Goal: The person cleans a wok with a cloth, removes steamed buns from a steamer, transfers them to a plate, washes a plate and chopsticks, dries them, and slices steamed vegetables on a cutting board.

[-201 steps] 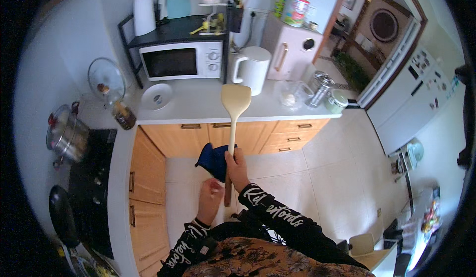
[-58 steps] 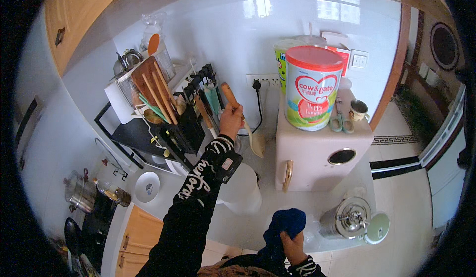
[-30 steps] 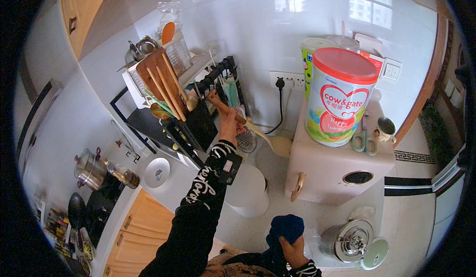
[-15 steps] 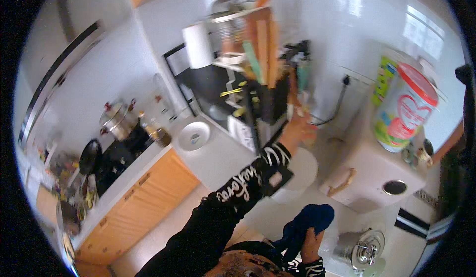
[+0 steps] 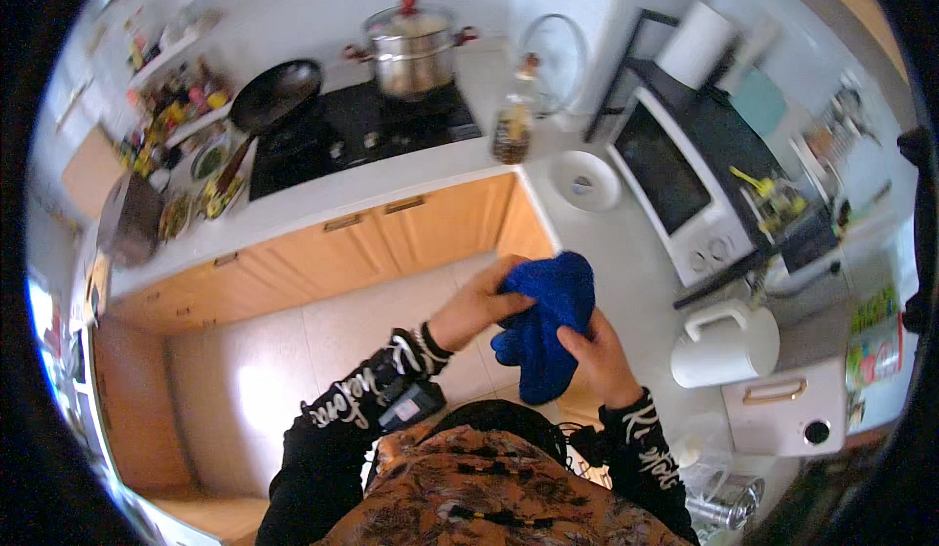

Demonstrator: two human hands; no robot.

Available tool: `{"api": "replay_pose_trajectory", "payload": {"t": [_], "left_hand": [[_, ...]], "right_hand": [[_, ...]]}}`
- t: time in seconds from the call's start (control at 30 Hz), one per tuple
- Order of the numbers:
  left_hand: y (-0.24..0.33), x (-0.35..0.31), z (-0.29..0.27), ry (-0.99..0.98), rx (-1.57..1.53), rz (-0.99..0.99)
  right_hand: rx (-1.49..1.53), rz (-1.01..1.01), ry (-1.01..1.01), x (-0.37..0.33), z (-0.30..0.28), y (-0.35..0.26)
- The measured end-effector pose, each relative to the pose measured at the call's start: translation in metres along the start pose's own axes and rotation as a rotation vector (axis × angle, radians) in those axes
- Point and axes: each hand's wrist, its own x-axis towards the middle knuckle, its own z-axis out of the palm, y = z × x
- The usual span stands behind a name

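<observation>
The blue cloth is held in front of the body, above the tiled floor and just off the corner of the white counter. The left hand is closed over the cloth's upper left edge, the fingers curled into the fabric. The right hand is closed on the lower right side, the thumb laid across the front and the fingers hidden behind. The cloth is bunched and folded on itself between the two grips; part of it hangs below them.

It is judged that the cloth is being gathered or refolded. For this to be done well, one hand should be kept as a fixed anchor while the other is shifted along the edge, so that the hanging part is not dropped. The work should be kept clear of the counter corner, where a white dish and a bottle stand near, and well away from the pot on the hob.
</observation>
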Motion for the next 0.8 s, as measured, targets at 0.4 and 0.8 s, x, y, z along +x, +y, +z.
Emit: {"api": "replay_pose_trajectory", "payload": {"t": [0.4,0.8], "left_hand": [[0.06,-0.174,-0.26,0.176,0.041,0.04],[0.091,-0.112,-0.38,0.676,-0.321,0.102]], "right_hand": [[-0.439,-0.215,-0.393,0.21,0.22,-0.027],[-1.145,-1.334,-0.418,0.325,0.316,-0.077]]}}
